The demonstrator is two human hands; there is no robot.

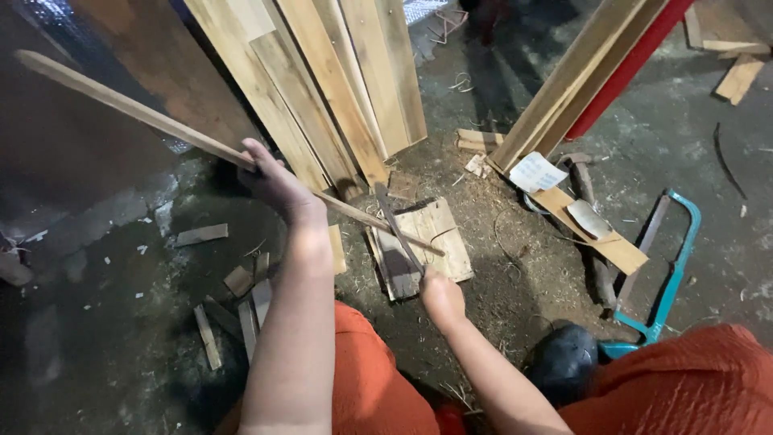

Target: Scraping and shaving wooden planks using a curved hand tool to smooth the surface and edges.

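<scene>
Wooden stick (137,113) clamped in left hand (274,181), end resting on block (427,242); blade (394,225) gripped by right hand (441,296). Shavings few, trimming barely begun.

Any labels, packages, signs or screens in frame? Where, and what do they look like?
No packages, signs or screens.
White paper sheet: lies at the foot of the leaning planks right of centre, crumpled, rough rectangle, faint marks.
Pale paper scrap: rests on the flat board just below it, small, curled, off-white.
Neither is near the left hand or right hand.
</scene>
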